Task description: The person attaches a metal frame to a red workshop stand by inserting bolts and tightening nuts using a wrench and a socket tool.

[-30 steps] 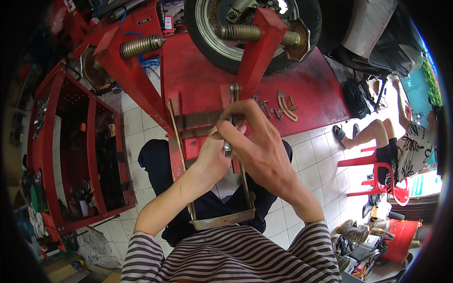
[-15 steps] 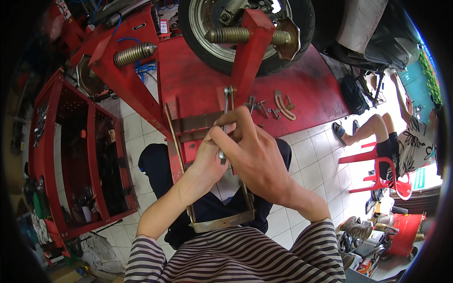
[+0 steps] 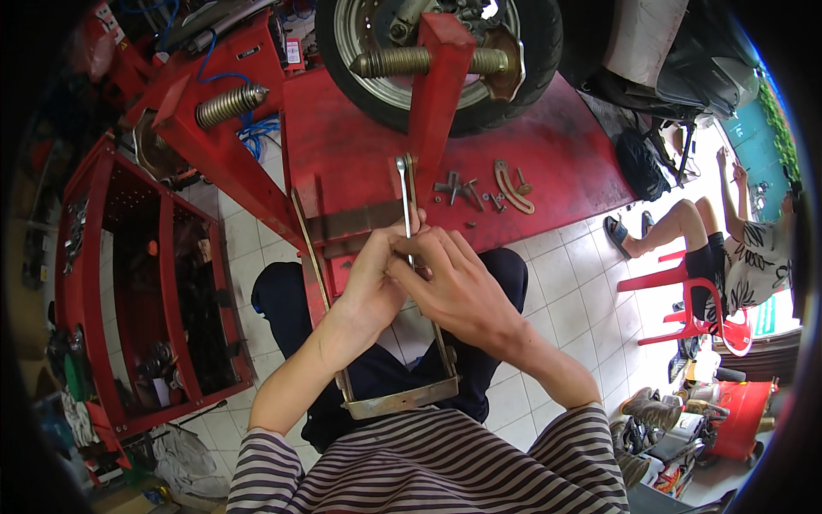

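Note:
A slim silver wrench stands out from between my two hands, its ring-shaped end toward the red lift table. My left hand is closed around its shaft. My right hand presses against the left, fingers curled in at the wrench; whatever is pinched there is hidden. Both hands are above a long U-shaped metal frame, whose cross-piece lies near my lap and whose arms run to the table. Several bolts and a curved slotted bracket lie on the table, right of the wrench.
A motorcycle wheel stands at the table's far side, behind red posts with thick threaded screws. A red open cabinet is at left. To the right, a person sits on a red plastic chair; scattered parts lie below.
The wrench has shifted upward and stands out farther beyond my hands. My right fingers, earlier stretched over it, have curled in lower beside the left hand.

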{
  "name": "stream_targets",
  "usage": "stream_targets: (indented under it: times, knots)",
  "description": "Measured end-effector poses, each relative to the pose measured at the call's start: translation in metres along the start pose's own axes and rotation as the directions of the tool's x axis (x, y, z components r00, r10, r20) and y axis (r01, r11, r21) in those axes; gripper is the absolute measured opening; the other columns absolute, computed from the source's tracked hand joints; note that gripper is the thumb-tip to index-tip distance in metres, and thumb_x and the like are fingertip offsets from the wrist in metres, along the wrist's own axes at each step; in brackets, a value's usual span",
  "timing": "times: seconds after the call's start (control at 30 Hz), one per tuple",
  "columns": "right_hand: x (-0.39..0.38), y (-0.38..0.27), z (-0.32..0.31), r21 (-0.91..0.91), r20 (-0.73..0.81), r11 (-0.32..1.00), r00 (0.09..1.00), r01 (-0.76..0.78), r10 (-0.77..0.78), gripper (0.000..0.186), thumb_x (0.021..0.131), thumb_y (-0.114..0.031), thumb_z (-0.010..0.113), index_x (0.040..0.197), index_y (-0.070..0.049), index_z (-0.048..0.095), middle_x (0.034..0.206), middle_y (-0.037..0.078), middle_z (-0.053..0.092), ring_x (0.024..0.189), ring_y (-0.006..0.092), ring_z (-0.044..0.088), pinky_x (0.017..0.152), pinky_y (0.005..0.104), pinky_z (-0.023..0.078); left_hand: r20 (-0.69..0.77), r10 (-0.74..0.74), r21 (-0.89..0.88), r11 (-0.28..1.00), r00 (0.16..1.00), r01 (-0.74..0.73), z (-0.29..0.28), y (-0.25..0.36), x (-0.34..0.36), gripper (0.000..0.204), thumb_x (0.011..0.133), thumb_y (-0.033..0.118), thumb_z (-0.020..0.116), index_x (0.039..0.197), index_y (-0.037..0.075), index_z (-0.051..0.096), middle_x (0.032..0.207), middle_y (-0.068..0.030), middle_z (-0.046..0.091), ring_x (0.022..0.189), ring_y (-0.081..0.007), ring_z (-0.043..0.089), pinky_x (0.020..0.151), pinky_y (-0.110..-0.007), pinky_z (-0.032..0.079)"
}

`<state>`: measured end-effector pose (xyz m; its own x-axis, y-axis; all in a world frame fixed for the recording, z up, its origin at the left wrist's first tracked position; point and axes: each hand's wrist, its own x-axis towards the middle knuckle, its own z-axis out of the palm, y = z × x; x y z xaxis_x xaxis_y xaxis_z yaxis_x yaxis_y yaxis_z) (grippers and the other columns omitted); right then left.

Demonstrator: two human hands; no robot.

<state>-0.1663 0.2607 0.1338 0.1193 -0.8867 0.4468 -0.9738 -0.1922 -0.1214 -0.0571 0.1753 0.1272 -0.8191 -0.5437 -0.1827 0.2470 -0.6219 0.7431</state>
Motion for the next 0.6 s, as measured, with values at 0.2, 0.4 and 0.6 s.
stream_targets:
  times: [0.2, 0.4, 0.6]
  knots:
    - [-0.009, 0.030, 0.012, -0.015, -0.140, 0.955, 0.945, 0.298, -0.297, 0.029, 0.068, -0.013, 0.064, 0.097, -0.006, 0.061, 0.105, 0.005, 0.056, 0.092, 0.0212, 0.058, 0.080, 0.0313, 0.050, 0.060, -0.188, -0.235, 0.952, 0.980, 0.197, -0.042, -0.021, 0.034, 0.023, 0.097, 0.022, 0.052, 0.116, 0.008, 0.054, 0.100, 0.0023, 0.055, 0.097, -0.0109, 0.055, 0.091, -0.030, 0.043]
    - [-0.004, 0.038, 0.012, -0.117, -0.246, 0.901, 0.867, 0.417, -0.433, 0.026, 0.066, -0.012, 0.065, 0.090, -0.012, 0.057, 0.096, 0.000, 0.057, 0.086, 0.0156, 0.058, 0.075, 0.0298, 0.050, -0.102, -0.183, -0.219, 0.963, 0.978, 0.157, -0.003, -0.002, 0.017, 0.019, 0.091, 0.023, 0.061, 0.105, 0.012, 0.056, 0.086, 0.0024, 0.056, 0.079, -0.0108, 0.054, 0.070, -0.030, 0.045]
    - [0.002, 0.038, 0.019, -0.075, -0.279, 0.822, 0.779, 0.564, -0.561, 0.028, 0.063, -0.013, 0.066, 0.089, -0.012, 0.056, 0.094, 0.001, 0.056, 0.083, 0.0154, 0.059, 0.074, 0.0305, 0.050, -0.118, -0.151, -0.148, 0.980, 0.981, 0.133, 0.004, 0.005, 0.011, 0.022, 0.092, 0.030, 0.064, 0.104, 0.013, 0.056, 0.085, 0.0028, 0.054, 0.079, -0.0103, 0.053, 0.074, -0.028, 0.045]
